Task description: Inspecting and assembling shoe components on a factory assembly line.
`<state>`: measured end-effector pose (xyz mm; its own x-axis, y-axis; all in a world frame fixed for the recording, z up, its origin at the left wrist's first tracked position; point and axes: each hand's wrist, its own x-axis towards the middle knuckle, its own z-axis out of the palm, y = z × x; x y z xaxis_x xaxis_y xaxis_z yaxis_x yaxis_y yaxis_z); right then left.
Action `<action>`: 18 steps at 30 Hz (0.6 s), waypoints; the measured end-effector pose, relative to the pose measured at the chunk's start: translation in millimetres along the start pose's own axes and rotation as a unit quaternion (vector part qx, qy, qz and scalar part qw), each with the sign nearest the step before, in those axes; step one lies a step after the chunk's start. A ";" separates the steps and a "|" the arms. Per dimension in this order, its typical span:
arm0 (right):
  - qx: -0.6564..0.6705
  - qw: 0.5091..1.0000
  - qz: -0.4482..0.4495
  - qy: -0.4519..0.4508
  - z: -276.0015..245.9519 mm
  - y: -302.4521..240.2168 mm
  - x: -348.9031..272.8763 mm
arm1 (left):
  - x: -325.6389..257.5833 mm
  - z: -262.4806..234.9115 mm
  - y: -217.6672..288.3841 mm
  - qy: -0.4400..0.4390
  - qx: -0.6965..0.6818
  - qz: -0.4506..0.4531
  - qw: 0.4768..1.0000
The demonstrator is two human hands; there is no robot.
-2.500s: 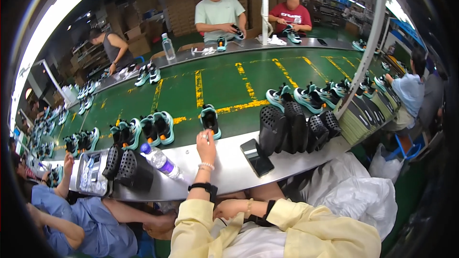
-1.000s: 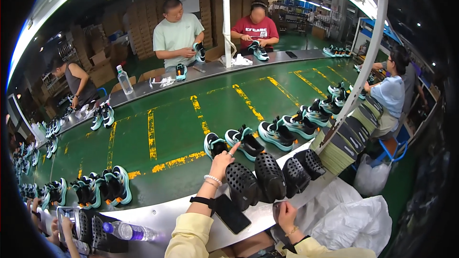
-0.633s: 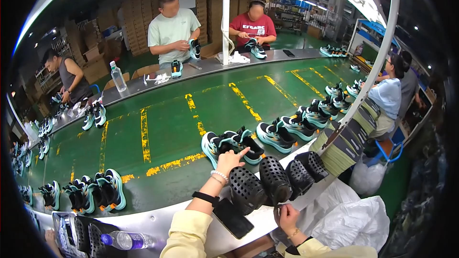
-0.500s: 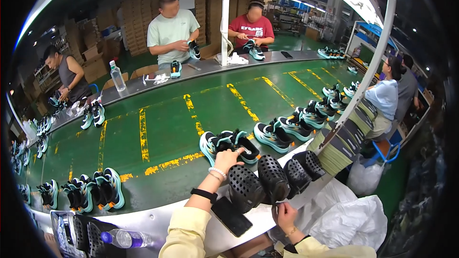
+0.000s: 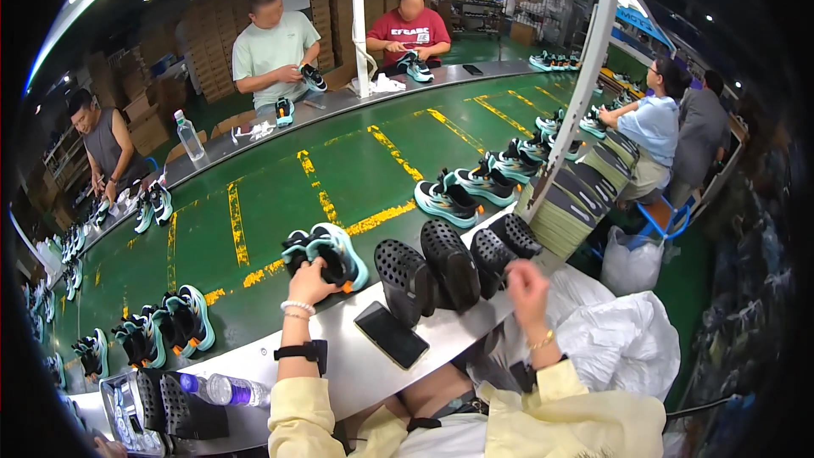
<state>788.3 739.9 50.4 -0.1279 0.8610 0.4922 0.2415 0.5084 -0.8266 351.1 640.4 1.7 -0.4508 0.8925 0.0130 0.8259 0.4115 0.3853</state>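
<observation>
Head view: the left hand point(image 5: 312, 282) reaches to a pair of black, white and mint-green sneakers point(image 5: 337, 248), standing on the near side of a green worktop point(image 5: 275, 220) with yellow markings. Its grip is closed on the pair at the heels; some fingers are hidden. The right hand point(image 5: 527, 287) is raised, fingers curled, just beside a row of black perforated clogs point(image 5: 404, 276); whether that grip holds anything, I cannot tell. The clogs and a black phone point(image 5: 392, 335) rest along the near metal strip point(image 5: 352, 383), between the hands. Farther left on the strip lies a clear bottle point(image 5: 233, 388) with a purple cap, near two more dark clogs point(image 5: 193, 409). Similar sneakers point(image 5: 448, 199) line the worktop to the right. A white plastic sack point(image 5: 623, 339) sits at near right. Across the worktop, two people each handle a shoe.
</observation>
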 end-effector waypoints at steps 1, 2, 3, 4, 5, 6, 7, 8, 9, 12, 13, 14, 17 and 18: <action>-0.018 0.997 -0.029 0.062 -9.0 2.4 14.9 | -13.9 -1.9 -9.9 0.011 -0.013 -0.007 1.000; -0.058 0.991 -0.034 0.114 -16.6 2.8 29.5 | -24.6 -2.3 -16.6 0.021 -0.019 -0.031 0.999; -0.097 0.981 -0.039 0.166 -23.9 5.8 42.0 | -33.7 -0.8 -21.4 0.031 -0.026 -0.055 0.998; -0.098 0.980 -0.037 0.169 -30.5 11.7 53.4 | -40.7 -1.0 -23.7 0.042 -0.026 -0.069 0.996; -0.182 0.964 -0.075 0.181 -34.6 23.8 62.9 | -46.0 1.5 -24.3 0.041 -0.024 -0.067 0.997; -0.262 0.940 -0.113 0.188 -38.4 36.3 67.6 | -54.2 1.0 -24.2 0.076 -0.033 -0.092 0.992; -0.260 0.940 -0.113 0.188 -43.3 59.8 68.6 | -60.8 2.5 -24.4 0.112 -0.043 -0.117 0.986; -0.217 0.970 -0.054 0.096 -46.7 88.2 70.0 | -64.8 5.6 -26.4 0.132 -0.047 -0.105 0.984; -0.172 0.985 0.005 0.001 -47.7 104.8 70.5 | -66.8 10.5 -29.1 0.143 -0.044 -0.100 0.984; -0.207 0.977 -0.029 -0.030 -54.5 108.9 68.0 | -60.8 19.3 -24.6 0.161 -0.027 -0.095 0.982; -0.207 0.977 -0.042 -0.032 -54.3 109.4 67.9 | -56.8 21.9 -28.6 0.170 -0.028 -0.089 0.981; -0.236 0.969 -0.068 -0.033 -53.0 111.8 67.4 | -53.1 21.5 -30.1 0.166 -0.024 -0.084 0.982; -0.208 0.975 -0.044 -0.073 -50.2 110.2 65.7 | -47.4 10.1 -39.4 0.134 -0.031 -0.070 0.988; -0.207 0.975 -0.043 -0.074 -49.2 107.5 66.0 | -46.7 3.7 -43.4 0.106 -0.040 -0.058 0.992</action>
<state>853.1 850.8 7.5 -0.2948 0.8239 0.4841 0.5872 0.5559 -0.5884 337.5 581.6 -19.1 -0.6096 0.7776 0.1541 0.7384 0.4863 0.4672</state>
